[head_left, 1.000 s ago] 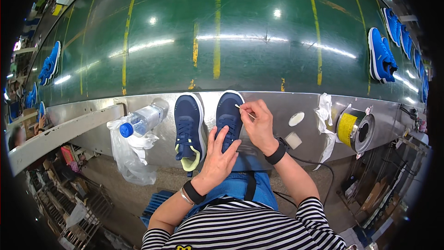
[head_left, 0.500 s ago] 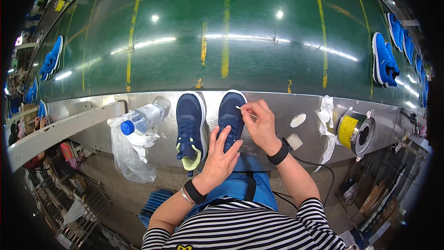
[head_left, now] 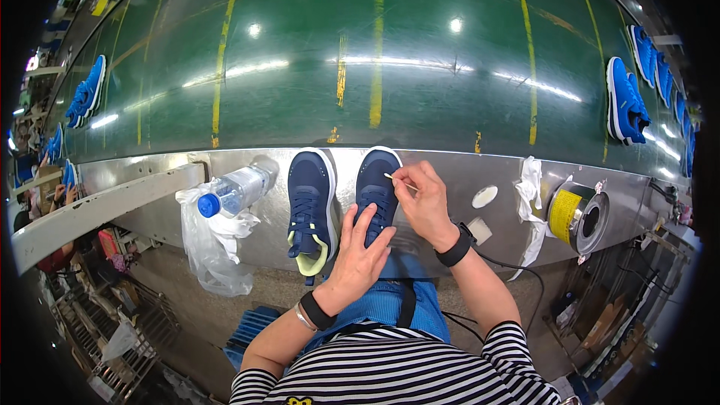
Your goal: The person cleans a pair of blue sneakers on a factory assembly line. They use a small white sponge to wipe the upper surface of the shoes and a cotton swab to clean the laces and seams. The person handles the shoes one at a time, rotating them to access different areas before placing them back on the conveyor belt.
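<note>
Two navy sneakers stand side by side on the metal ledge, toes pointing away from me. The left sneaker (head_left: 307, 187) shows a pale yellow-green lining and is untouched. Over the laces and opening of the right sneaker (head_left: 373, 172) lies my left hand (head_left: 356, 255), its fingers and thumb spanning the shoe and holding it. My right hand (head_left: 424, 202) pinches a thin, pale stick (head_left: 389, 176), perhaps a cotton swab, between thumb and fingertips. The stick's whitish tip is at the right side of that shoe's toe; whether it touches cannot be told.
Beyond the ledge runs a green conveyor belt (head_left: 300, 105) carrying blue sneakers (head_left: 627, 101). A water bottle (head_left: 236, 191) and plastic bag (head_left: 214, 255) lie left. On the right are a white cloth (head_left: 529, 187), a white patch (head_left: 484, 196) and a round metal can (head_left: 577, 215).
The belt's yellow lines and blue sneakers have shifted slightly right. Both hands keep nearly the same pose, with the stick still at the right sneaker's toe.
</note>
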`<move>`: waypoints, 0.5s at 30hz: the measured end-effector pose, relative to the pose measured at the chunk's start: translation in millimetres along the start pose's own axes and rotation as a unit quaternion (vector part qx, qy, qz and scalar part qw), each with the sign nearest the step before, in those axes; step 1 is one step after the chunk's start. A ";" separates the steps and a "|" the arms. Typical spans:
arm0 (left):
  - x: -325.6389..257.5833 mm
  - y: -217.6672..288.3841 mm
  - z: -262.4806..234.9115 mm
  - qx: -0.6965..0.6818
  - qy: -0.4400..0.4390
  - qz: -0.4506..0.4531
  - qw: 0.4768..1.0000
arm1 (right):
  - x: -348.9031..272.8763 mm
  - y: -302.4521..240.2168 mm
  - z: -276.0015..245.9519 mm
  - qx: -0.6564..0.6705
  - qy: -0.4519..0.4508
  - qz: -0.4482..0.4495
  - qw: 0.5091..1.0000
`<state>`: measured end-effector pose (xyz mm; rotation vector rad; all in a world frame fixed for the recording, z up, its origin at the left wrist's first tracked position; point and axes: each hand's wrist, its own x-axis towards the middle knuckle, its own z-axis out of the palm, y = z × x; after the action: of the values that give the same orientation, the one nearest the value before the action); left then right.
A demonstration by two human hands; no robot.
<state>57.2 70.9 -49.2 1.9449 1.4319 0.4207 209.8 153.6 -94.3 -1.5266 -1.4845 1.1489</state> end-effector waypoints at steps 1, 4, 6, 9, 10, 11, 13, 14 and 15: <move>0.2 0.5 0.2 0.000 0.001 0.001 1.000 | 0.9 0.4 1.7 -0.002 0.009 -0.005 1.000; -0.3 0.9 -1.2 0.007 -0.004 0.002 1.000 | 0.8 -1.7 2.5 -0.012 0.007 0.007 1.000; -0.2 1.3 -1.1 0.005 -0.004 0.002 1.000 | 0.9 -2.1 2.0 -0.019 0.002 0.006 1.000; 0.0 0.8 0.3 0.004 -0.003 -0.006 1.000 | 1.3 1.7 2.1 -0.013 0.013 -0.007 1.000; 0.0 0.4 0.6 0.003 -0.003 -0.010 1.000 | 0.8 4.3 4.1 0.001 0.024 0.000 1.000; 0.0 0.8 0.5 0.004 -0.006 -0.006 1.000 | 0.4 5.6 4.7 0.015 0.034 0.006 0.999; -0.7 0.7 -1.2 0.009 -0.011 -0.003 1.000 | -3.8 5.1 4.0 0.052 0.052 0.012 0.997; -0.7 0.7 -2.1 0.009 -0.011 -0.004 1.000 | -6.7 5.1 3.4 0.070 0.060 0.015 0.996; -0.4 1.5 -2.3 0.008 -0.011 -0.004 1.000 | -10.1 6.1 2.0 0.068 0.050 0.018 0.996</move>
<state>56.7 71.0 -46.4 1.9495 1.4332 0.3845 210.8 142.8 -99.4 -1.5009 -1.2918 1.1532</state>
